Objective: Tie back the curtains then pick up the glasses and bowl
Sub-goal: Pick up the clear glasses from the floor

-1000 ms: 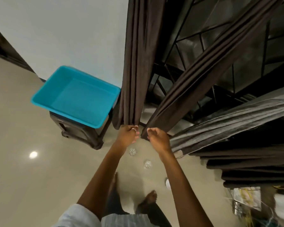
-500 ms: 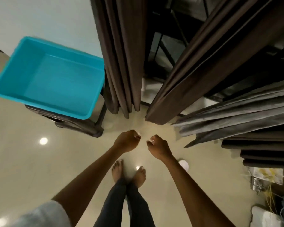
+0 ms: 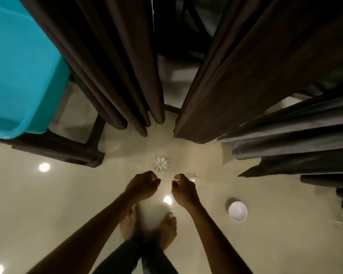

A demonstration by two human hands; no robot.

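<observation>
The person's left hand [image 3: 142, 185] and right hand [image 3: 183, 191] are no longer pinching the hems they were gripping a second ago. Both are now hanging free over the glossy beige floor [image 3: 67, 194], each grip drawn together into a loose fist and clasping nothing. The view is tipping downward as the hands are dropping, and the left dark brown pleated curtain [image 3: 117, 76] and the right dark brown pleated curtain [image 3: 236, 86] are hanging straight with an open gap between them (no tie-back is showing in this view, so whether they count as tied I cannot tell). The task's other things are coming into sight. A clear ribbed drinking glass [image 3: 160, 164] is standing on the floor just beyond the left hand, a second clear glass [image 3: 192, 177] is peeking out just past the right hand's knuckles, and a small round white bowl [image 3: 237, 211] is sitting on the floor off to the right, well apart from both hands. At the far left a turquoise rectangular plastic tub [image 3: 18, 76] is resting on a dark stool [image 3: 57, 151]. By my reading, the person is moving on from the curtains to the glasses, and the fists are needing to open before either glass can be taken.
</observation>
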